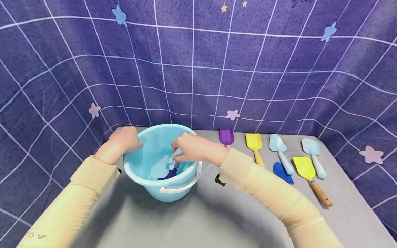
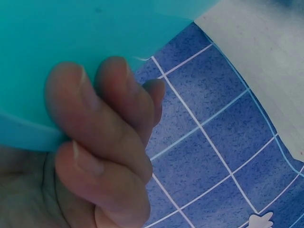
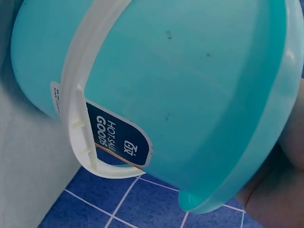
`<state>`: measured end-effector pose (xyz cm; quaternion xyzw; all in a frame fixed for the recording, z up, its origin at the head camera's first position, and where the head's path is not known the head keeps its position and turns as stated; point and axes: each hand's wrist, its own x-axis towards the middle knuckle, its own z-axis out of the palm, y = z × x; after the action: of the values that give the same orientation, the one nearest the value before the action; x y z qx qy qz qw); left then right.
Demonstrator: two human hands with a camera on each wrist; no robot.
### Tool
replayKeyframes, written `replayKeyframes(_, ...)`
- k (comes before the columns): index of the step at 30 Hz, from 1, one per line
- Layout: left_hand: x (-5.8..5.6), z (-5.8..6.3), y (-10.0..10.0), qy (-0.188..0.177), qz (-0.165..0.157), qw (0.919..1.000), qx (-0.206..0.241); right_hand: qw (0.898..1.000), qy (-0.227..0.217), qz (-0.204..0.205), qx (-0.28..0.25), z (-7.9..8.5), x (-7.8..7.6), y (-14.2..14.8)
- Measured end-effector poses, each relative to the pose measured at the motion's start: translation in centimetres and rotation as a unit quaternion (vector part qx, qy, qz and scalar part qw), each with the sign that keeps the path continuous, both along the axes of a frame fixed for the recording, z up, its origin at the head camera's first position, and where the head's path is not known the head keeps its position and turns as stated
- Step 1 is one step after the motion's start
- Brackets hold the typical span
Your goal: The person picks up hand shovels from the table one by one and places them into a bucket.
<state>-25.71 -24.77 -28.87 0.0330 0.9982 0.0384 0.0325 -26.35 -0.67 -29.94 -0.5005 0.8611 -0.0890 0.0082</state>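
Note:
A light blue bucket [image 1: 155,137] with a white handle [image 1: 181,187] stands on the grey table, tilted slightly. My left hand [image 1: 125,139] grips its rim at the left; in the left wrist view the fingers [image 2: 95,123] curl over the edge. My right hand [image 1: 190,148] reaches over the right side into the bucket and holds a pale blue toy shovel [image 1: 160,167] by its handle, blade downward. Beneath that blade lies something purple [image 1: 169,174] inside the bucket. The right wrist view mostly shows the bucket's outer wall [image 3: 190,85] and label, hiding the fingers.
To the right lie several toy shovels: a purple one [image 1: 226,136], a yellow one [image 1: 254,141], two pale blue ones with mint handles [image 1: 285,162] and a yellow one with a wooden handle [image 1: 321,194]. A dark blue piece [image 1: 283,173] lies among them. Purple gridded cloth [image 1: 198,82] surrounds the table.

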Motion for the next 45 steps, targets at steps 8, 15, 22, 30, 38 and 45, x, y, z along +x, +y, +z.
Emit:
replayKeyframes(8, 0.1, -0.1, 0.0, -0.004, 0.005, 1.0000, 0.004, 0.999, -0.005, -0.010, 0.036, -0.8, -0.3, -0.9)
replayKeyframes(15, 0.0, -0.1, 0.2, -0.001, 0.005, 1.0000, 0.007, 0.998, -0.016, -0.026, 0.052, -1.0, -0.2, -1.3)
replayKeyframes(22, 0.0, 0.0, 0.2, -0.004, 0.005, 1.0000, 0.007, 0.996, -0.014, -0.041, 0.082, -1.7, -0.2, -2.2)
replayKeyframes(30, 0.0, 0.0, 0.0, -0.006, 0.009, 0.9999, 0.012, 0.993, 0.001, -0.051, 0.103, -2.1, 0.0, -2.7)
replayKeyframes(38, -0.2, 0.0, 0.1, -0.010, 0.011, 0.9998, 0.015, 0.988, 0.011, -0.076, 0.131, -1.8, 0.0, -2.6)
replayKeyframes(45, 0.0, -0.1, 0.1, -0.010, 0.015, 0.9997, 0.019, 0.985, 0.013, -0.086, 0.151, -1.8, 0.0, -2.5)
